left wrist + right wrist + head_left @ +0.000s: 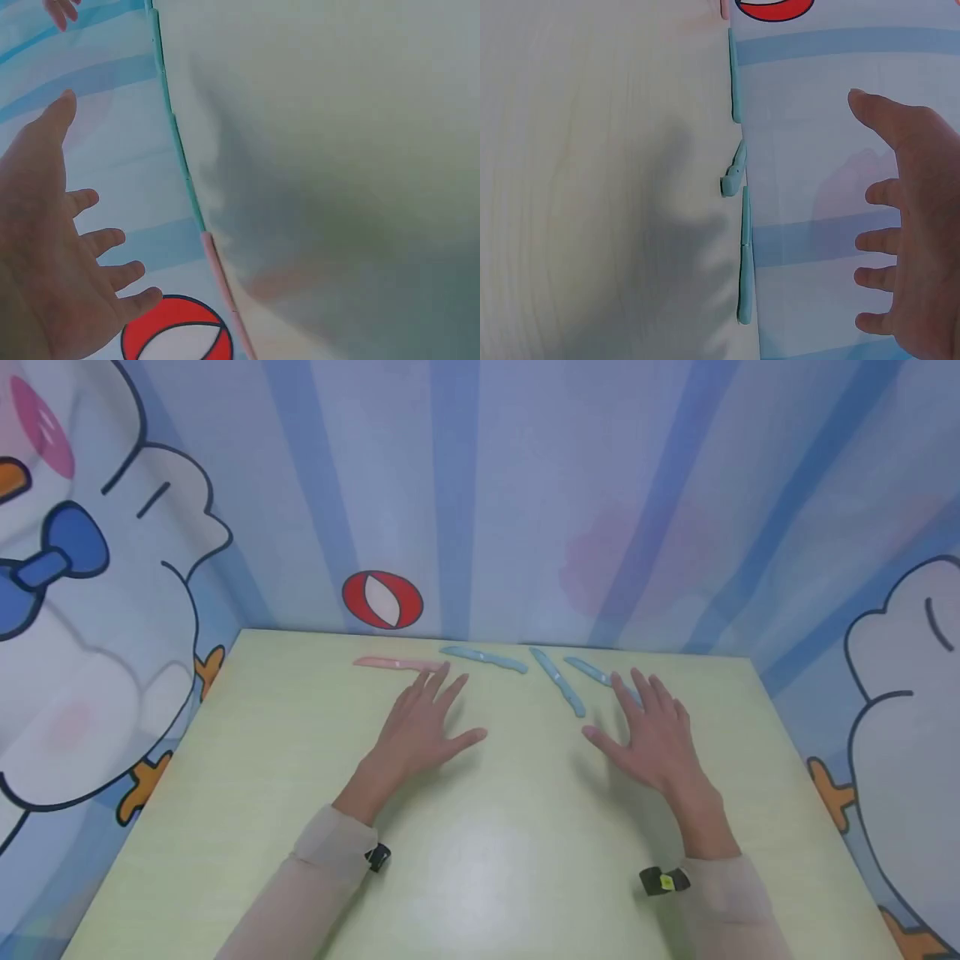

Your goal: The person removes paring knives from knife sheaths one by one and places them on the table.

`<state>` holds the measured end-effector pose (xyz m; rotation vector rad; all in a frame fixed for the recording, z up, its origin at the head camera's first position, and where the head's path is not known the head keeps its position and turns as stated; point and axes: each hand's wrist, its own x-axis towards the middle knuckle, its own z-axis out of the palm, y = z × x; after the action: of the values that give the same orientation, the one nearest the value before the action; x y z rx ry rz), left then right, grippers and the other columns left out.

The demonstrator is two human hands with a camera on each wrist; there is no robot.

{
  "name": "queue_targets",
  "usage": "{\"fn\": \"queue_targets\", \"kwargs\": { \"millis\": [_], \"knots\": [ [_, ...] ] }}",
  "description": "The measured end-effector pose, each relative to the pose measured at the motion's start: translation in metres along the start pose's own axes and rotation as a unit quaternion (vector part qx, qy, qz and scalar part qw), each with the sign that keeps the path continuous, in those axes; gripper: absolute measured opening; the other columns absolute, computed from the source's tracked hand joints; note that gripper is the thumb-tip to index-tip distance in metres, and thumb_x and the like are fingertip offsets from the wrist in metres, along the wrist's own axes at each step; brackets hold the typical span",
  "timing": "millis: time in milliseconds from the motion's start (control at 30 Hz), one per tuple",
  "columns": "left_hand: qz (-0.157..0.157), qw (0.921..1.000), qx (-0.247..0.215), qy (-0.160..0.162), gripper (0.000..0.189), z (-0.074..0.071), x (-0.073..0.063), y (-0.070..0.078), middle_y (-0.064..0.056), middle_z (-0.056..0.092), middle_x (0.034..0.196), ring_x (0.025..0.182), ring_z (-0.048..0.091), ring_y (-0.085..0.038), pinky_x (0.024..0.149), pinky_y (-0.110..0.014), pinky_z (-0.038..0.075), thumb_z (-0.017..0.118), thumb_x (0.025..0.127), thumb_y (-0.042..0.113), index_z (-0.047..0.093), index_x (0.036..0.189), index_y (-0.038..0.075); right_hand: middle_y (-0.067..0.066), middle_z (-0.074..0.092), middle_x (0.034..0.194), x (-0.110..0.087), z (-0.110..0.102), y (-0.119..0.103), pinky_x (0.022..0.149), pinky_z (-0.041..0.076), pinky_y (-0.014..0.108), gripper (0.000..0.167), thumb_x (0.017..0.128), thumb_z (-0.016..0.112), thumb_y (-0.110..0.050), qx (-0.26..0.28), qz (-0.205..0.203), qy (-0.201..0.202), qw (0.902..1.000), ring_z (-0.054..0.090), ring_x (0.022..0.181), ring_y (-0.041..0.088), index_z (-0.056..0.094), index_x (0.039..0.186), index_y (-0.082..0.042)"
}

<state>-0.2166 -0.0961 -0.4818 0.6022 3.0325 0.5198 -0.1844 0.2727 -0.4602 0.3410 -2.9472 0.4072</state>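
A slim pink knife-shaped piece (390, 663) lies near the table's back edge, partly behind the fingertips of my left hand (416, 731). That hand hovers above the table with its fingers spread and grips nothing. To its right lie three light-blue knife-shaped pieces: one along the edge (483, 657), one slanting toward me (557, 682), and one (587, 670) partly covered by my right hand (658, 739). The right hand is also raised with spread fingers, holding nothing. In the right wrist view, the blue pieces (745, 277) lie apart from the right hand (922, 232).
The pale wooden table (480, 827) meets a blue striped backdrop (510, 510) at the back. Cartoon birds are printed on both sides, and a red and white ball (352, 597) on the backdrop. Each sleeve cuff has a black wrist device, such as the right one (664, 882).
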Motion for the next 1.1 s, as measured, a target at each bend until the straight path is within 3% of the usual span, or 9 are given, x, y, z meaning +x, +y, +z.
{"fn": "queue_targets", "kwargs": {
  "millis": [267,533,867,1100],
  "knots": [
    [0.030,0.9993,-0.018,0.012,0.092,-0.013,0.026,0.013,-0.007,0.013,0.178,0.163,0.004,-0.035,0.126,-0.061,0.018,0.049,0.098,0.075,0.023,0.170,0.025,0.025,0.020,0.172,0.007,-0.007,0.004,0.119,0.017,0.074,0.095,0.099,0.059,-0.065,0.008,-0.015,-0.005,0.9998,0.015,0.157,0.050,0.025,0.168,-0.010],
    [0.067,0.9970,-0.033,0.019,0.084,-0.012,0.048,0.032,-0.010,0.023,0.174,0.160,0.019,-0.034,0.124,-0.060,0.027,0.060,0.102,0.060,0.026,0.169,0.023,0.027,0.024,0.170,0.016,-0.016,0.008,0.118,0.022,0.073,0.093,0.100,0.061,-0.059,0.008,-0.035,0.002,0.9993,0.020,0.155,0.052,0.025,0.168,-0.006],
    [0.134,0.9907,0.000,-0.024,0.078,-0.013,0.081,0.058,-0.010,0.032,0.170,0.155,0.031,-0.031,0.123,-0.050,0.034,0.063,0.104,0.052,0.031,0.167,0.019,0.029,0.027,0.168,0.022,-0.033,0.016,0.116,0.022,0.075,0.093,0.101,0.058,-0.062,0.018,-0.032,0.004,0.9993,0.021,0.154,0.053,0.028,0.166,-0.004],
    [0.140,0.9875,-0.021,-0.070,0.077,-0.017,0.109,0.077,-0.008,0.036,0.166,0.152,0.037,-0.031,0.116,-0.050,0.042,0.062,0.104,0.054,0.031,0.167,0.023,0.026,0.027,0.169,0.031,-0.036,0.018,0.115,0.021,0.078,0.091,0.102,0.056,-0.064,0.083,-0.009,-0.022,0.9962,0.022,0.154,0.052,0.025,0.168,-0.009]
  ]
}}
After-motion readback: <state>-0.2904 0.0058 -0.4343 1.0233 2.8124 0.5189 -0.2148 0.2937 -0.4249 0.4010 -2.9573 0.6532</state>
